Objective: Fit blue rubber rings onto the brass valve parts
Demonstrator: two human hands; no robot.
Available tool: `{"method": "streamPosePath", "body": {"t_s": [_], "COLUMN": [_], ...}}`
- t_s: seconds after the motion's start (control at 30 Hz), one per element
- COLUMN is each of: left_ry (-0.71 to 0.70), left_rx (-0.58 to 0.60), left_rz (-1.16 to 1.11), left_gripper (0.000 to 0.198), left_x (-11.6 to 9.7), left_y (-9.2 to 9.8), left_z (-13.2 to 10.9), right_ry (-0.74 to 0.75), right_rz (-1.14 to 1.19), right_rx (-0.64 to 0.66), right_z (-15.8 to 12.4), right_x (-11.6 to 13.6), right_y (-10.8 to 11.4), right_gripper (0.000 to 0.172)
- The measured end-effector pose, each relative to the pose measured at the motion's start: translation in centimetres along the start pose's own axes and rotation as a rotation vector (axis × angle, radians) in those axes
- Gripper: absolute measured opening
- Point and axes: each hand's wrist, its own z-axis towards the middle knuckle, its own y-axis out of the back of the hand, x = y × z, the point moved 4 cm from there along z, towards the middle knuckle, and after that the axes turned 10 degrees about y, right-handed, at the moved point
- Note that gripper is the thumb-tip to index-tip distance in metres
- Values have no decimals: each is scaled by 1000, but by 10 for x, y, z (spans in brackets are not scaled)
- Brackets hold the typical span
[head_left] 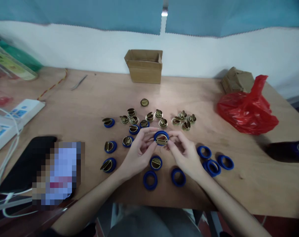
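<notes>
Between my two hands is a blue ring with a round brass-coloured flap piece (161, 141) set in it. My left hand (141, 151) pinches its left side with thumb and fingers, while my right hand (183, 152) grips the right side. Just below, another blue ring with a brass flap piece (155, 162) lies on the table. Two bare blue rings, one on the left (150, 180) and one on the right (178, 177), rest near my forearms. Several brass flap pieces without rings (149, 116) are scattered beyond my hands.
More ringed pieces (110, 146) lie to the left, and several bare blue rings (204, 152) to the right. An open cardboard box (147, 73) stands by the wall. A red plastic bag (248, 112), a dark bottle (287, 151), a black phone (28, 164) and a power strip (18, 121) flank the area.
</notes>
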Motion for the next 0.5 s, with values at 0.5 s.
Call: {"method": "streamPosePath", "body": {"t_s": [0.5], "left_ry": [89], "left_rx": [0], "left_rz": [29], "left_gripper": [37], "left_x": [-2], "left_y": [4], "left_z": [1], "right_ry": [86], "right_rz": [-54], "right_rx": [-39], "right_z": [0], "right_x": [-1], "right_y": [-1], "right_gripper": [10]}}
